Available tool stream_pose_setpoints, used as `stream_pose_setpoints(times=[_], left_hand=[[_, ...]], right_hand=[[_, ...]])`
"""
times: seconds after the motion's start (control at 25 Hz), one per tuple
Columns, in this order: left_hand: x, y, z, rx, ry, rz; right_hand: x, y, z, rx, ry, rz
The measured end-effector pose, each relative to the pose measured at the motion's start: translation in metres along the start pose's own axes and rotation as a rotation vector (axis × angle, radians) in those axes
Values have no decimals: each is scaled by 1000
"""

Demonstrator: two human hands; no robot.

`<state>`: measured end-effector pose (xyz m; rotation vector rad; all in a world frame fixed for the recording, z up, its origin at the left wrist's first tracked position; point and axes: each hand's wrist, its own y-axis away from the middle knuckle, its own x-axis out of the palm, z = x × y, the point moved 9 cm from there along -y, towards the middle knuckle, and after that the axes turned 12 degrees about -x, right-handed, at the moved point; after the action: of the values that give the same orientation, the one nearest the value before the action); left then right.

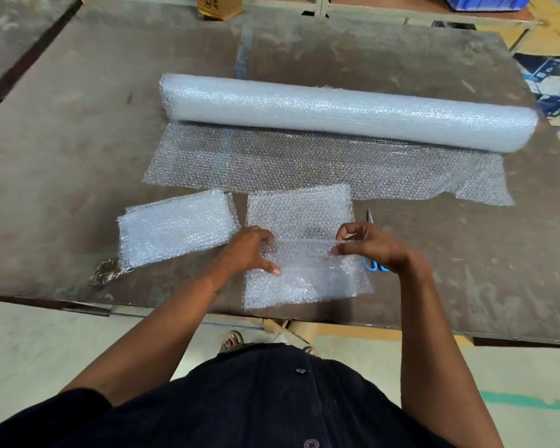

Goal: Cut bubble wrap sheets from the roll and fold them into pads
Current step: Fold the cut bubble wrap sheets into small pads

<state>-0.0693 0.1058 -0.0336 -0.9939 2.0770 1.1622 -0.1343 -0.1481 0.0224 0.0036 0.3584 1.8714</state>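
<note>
Table (78, 140): one roll (346, 111); two hands (249, 250)

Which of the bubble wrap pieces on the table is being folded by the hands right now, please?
The cut sheet directly before the person: both hands pinch its near flap. The folded pad to its left and the roll behind lie untouched.

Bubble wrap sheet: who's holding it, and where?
Both hands: left hand and right hand pinch the folded-over edge of the bubble wrap sheet, one near each end.

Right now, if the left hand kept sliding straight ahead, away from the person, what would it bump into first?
Probably the unrolled bubble wrap sheet, past the sheet being folded that the left hand holds. The roll lies beyond. Exact direction is uncertain.
</note>
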Motion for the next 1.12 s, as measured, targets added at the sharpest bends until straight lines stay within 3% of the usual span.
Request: stream_pose_setpoints(times=[0.16, 0.28, 0.4, 0.44, 0.6, 0.72, 0.76, 0.84, 0.96, 1.12], left_hand=[[-14, 6, 14, -47, 184, 111], [-15, 19, 29, -46, 298, 283], [-22, 33, 33, -26, 486, 308], [-29, 42, 30, -45, 607, 275], [-44, 71, 57, -292, 1443, 149], [-52, 72, 98, -402, 1791, 147], [-59, 71, 112, -411, 1765, 134], [-81, 72, 138, -408, 1490, 35], [-120, 75, 171, -334, 1085, -253], [-135, 77, 224, -341, 1011, -477]], right_hand=[[21, -5, 39, -126, -294, 70], [28, -21, 53, -195, -544, -10], [29, -41, 48, -156, -550, -183], [32, -47, 45, -128, -509, -234], [44, -61, 32, -46, -335, -325], [51, -74, 28, -59, -321, -335], [54, -80, 31, -77, -294, -340], [64, -97, 42, -119, -204, -344], [85, -132, 54, -123, -119, -354], [118, -178, 62, -115, -145, -401]])
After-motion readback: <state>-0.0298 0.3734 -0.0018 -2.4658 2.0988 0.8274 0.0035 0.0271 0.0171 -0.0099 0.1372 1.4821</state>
